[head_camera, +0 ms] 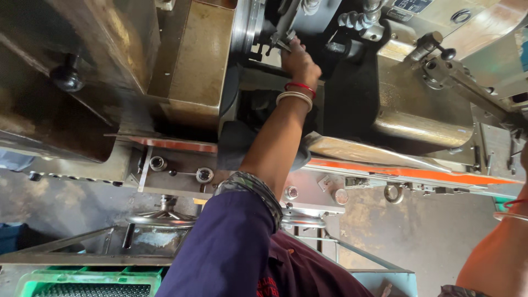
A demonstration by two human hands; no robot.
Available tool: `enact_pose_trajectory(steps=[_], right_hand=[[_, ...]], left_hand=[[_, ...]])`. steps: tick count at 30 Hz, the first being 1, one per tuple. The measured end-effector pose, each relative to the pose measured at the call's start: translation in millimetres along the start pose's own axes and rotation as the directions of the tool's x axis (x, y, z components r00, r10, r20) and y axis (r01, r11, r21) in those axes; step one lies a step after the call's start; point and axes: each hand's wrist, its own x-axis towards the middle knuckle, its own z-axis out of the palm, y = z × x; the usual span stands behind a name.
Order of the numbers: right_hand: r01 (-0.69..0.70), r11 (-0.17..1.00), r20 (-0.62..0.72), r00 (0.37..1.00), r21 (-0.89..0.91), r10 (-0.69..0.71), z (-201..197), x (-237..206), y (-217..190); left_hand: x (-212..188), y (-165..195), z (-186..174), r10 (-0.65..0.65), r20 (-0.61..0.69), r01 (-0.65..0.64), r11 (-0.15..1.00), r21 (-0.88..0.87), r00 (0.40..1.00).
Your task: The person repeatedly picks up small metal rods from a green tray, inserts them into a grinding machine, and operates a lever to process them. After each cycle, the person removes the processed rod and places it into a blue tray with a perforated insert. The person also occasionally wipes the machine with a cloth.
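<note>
- A dark navy sleeve (pixel 228 247) with a patterned grey cuff (pixel 253 190) is worn on the left arm.
- Red and white bangles (pixel 297 93) are worn at the left wrist.
- A thin bangle (pixel 509 215) is seen on the right arm.
- A maroon garment (pixel 308 269) is worn beneath.

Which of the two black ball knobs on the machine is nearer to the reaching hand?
The small black ball knob at upper right, on a short lever, is nearer the left hand. The bigger black knob sits far left.
</note>
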Motion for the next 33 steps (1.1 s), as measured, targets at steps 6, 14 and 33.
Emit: enact_pose_trajectory(steps=[6,14,33], right_hand=[[0.005,1.0,0.004,1.0,-0.006,-0.005,-6,11,-3],[-0.002,1.0,0.007,1.0,-0.01,0.002,-3,5,-2],[0.414,0.908,-0.351,0.842,-0.065,-0.409,-32,-44,3]], left_hand=[[19,6,-8,-0.254,0.071,0.263,0.951,-0.163,0.964],[30,1,-5,-0.349,0.063,0.354,0.904,-0.242,0.935],[25,7,-6,-0.315,0.106,0.332,0.898,-0.288,0.943]])
